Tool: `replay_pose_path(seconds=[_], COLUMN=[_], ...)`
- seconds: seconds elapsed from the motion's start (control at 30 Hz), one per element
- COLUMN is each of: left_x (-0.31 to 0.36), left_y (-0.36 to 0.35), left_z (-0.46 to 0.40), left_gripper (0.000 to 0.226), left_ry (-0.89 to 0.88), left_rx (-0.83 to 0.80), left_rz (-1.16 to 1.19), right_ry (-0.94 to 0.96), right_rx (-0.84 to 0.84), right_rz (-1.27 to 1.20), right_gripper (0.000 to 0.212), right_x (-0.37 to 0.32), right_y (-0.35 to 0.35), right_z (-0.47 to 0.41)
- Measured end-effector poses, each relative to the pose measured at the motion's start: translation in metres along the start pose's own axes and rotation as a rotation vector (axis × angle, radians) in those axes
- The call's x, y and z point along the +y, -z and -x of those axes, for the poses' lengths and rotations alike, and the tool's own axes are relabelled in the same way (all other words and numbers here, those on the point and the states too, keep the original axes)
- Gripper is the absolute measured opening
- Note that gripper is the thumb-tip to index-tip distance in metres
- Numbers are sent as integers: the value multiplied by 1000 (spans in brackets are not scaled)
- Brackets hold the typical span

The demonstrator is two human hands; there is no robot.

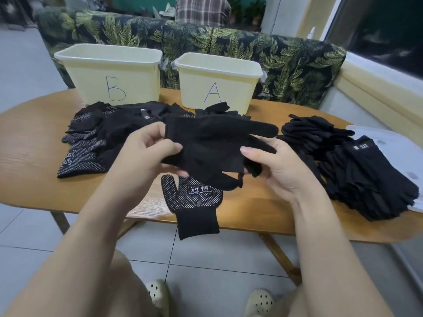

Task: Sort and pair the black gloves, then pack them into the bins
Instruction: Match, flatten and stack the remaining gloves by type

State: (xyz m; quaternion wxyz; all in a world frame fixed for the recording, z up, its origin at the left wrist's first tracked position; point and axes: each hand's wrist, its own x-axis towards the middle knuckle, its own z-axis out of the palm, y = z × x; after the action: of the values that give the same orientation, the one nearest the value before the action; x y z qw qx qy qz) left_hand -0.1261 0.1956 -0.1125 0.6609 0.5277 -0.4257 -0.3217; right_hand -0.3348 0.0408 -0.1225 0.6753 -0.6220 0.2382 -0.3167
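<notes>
Two pale perforated clogs (158,294) are seen at 6 o'clock on the tiled floor, with the person's forearms reaching up from there toward the wooden table (34,143). Just past the near table edge, a dotted glove (192,202) with a printed label is laid palm up, its cuff overhanging the edge. Above it, at frame centre, a plain black glove (212,149) is held clear of the table between both hands. Its cuff end is pinched by the left hand (146,152), thumb over fingers, while its finger end is gripped by the right hand (277,165), the thumb laid on top and the fingers curled beneath. At 9 o'clock of the held glove, a loose heap of dotted gloves (91,138) is spread on the table. At 3 o'clock, a stack of plain gloves (357,170) is set, partly resting on a white lid (389,143). At 12 o'clock, along the far table edge, two cream bins are stood side by side: bin B (109,72) at 11 o'clock and bin A (217,81) at 1 o'clock. Their contents cannot be determined. A leaf-patterned sofa (286,58) is placed behind them.
</notes>
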Motion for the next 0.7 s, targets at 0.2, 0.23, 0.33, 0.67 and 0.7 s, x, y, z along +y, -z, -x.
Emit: replay_pose_path(seconds=[0.2,0.23,0.33,0.67,0.7], left_x=[-7,-7,-8,-34,-35], left_y=[-1,-5,-23,-55,-57], left_z=[2,2,6,3,0], left_gripper=[48,50,23,42,48], left_ry=[236,281,301,25,-18], left_rx=[-111,-135,-188,-10,29], left_rz=[-122,-139,-219,-652,-677], right_ry=[11,17,35,65,73], right_rx=[52,48,15,-45,-55], right_rz=[312,389,571,794,773], right_gripper=[27,24,17,27,27], right_x=[-8,-13,-32,-39,-39], right_y=[13,14,20,14,13], right_z=[2,3,2,-4,-4])
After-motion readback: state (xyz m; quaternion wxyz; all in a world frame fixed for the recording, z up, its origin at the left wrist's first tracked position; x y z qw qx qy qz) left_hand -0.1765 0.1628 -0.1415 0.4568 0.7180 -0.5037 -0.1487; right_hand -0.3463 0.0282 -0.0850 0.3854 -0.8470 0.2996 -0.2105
